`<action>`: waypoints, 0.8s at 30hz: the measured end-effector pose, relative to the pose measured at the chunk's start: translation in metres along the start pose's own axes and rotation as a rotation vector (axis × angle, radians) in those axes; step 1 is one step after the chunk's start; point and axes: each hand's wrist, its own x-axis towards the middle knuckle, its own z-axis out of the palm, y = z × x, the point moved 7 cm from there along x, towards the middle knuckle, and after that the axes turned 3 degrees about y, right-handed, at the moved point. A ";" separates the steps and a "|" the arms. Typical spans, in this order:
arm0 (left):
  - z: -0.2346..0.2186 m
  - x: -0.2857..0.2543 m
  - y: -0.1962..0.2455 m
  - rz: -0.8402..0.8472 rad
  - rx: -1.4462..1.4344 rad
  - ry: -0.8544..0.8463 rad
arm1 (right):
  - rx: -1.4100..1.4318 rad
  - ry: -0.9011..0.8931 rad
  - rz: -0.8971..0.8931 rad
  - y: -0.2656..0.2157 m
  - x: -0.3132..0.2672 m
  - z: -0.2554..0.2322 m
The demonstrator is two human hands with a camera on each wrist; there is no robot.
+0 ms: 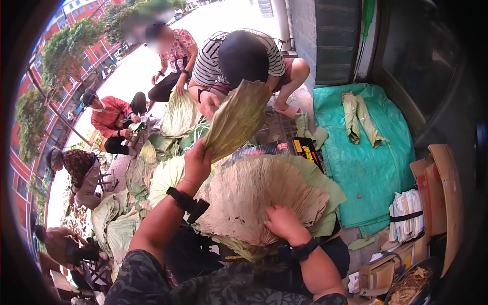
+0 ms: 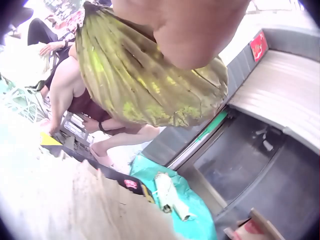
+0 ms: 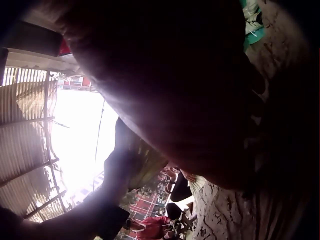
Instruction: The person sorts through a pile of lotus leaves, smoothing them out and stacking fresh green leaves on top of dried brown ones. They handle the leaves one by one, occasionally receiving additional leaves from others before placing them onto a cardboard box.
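Observation:
My left hand [image 1: 197, 165] holds a dried, fan-folded lotus leaf [image 1: 239, 119] up by its edge, thumb and fingers pinching it. In the left wrist view the leaf is yellow-green with dark ribs. Below it, a broad brown dried leaf [image 1: 254, 193] lies on top of greener leaves [image 1: 325, 188] stacked before me. The fingers of my right hand [image 1: 285, 222] rest on the right part of that brown leaf, loosely bent. In the right wrist view the hand is dark, with its fingertips against the wrinkled leaf surface [image 3: 225, 210].
Across from me a person in a striped shirt [image 1: 206, 61] bends forward. Several other people sit at the left among more leaves [image 1: 122, 229]. On the right, two rolled leaf bundles [image 1: 351, 119] lie on a green tarp [image 1: 376, 178], near cardboard boxes [image 1: 445, 198] and a strapped white stack [image 1: 406, 216].

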 end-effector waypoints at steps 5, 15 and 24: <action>0.022 -0.057 0.013 -0.612 -1.360 -0.031 | 0.390 0.267 -0.051 0.001 0.008 -0.009; 0.070 -0.160 0.026 -1.163 -1.735 -0.254 | 1.792 0.310 0.207 0.031 0.016 -0.007; 0.063 -0.157 -0.045 -1.001 -1.292 0.121 | 1.689 0.366 0.369 0.045 0.015 0.010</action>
